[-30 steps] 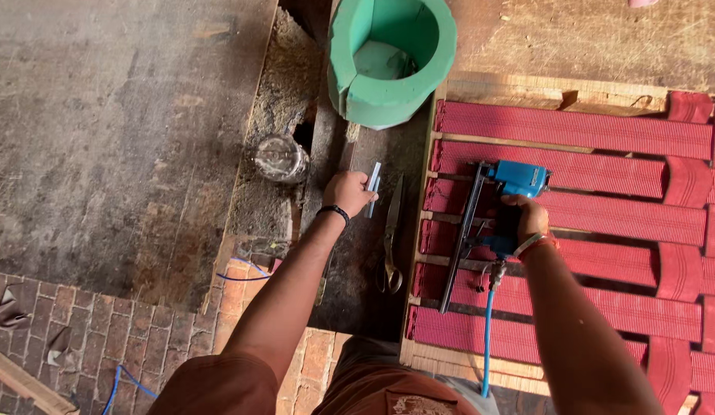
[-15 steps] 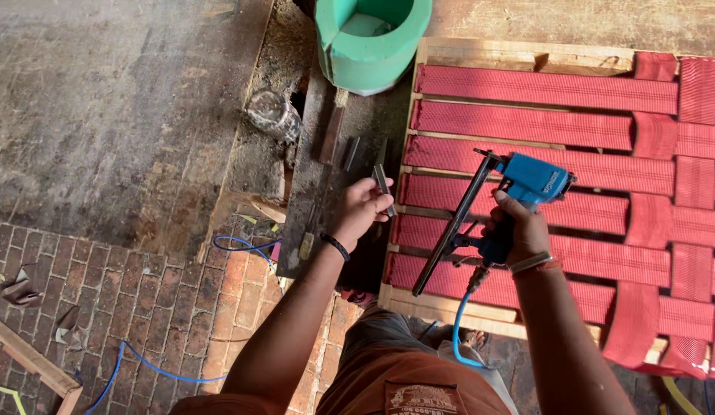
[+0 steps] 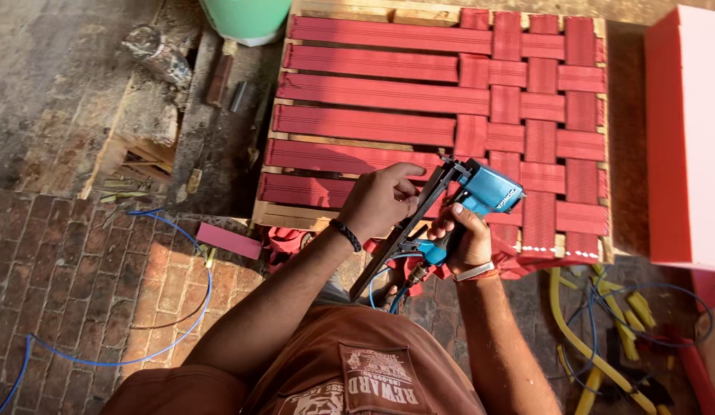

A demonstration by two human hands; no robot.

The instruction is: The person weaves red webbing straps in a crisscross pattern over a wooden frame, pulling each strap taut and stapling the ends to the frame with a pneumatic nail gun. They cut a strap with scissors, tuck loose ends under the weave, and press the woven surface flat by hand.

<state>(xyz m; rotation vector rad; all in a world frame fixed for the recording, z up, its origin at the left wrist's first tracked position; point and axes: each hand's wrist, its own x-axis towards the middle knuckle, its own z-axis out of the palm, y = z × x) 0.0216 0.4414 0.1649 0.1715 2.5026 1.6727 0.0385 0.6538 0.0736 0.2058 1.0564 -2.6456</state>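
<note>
Above red webbing frame (image 3: 419, 92): right hand (image 3: 465, 242) gripping blue staple gun (image 3: 480, 196), left hand (image 3: 382, 201) pinching its long magazine (image 3: 400, 234).

Beyond your fingertips, the red webbing frame (image 3: 419, 100) lies flat and open to reach across. Right of your right hand (image 3: 463, 238), a red foam block (image 3: 686, 138) walls it off; tangled hoses (image 3: 603, 323) crowd below.

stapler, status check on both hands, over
Right hand shut on blue stapler grip. Left hand at its long magazine. Held over red webbing on wooden frame. Nothing in the way.
</note>
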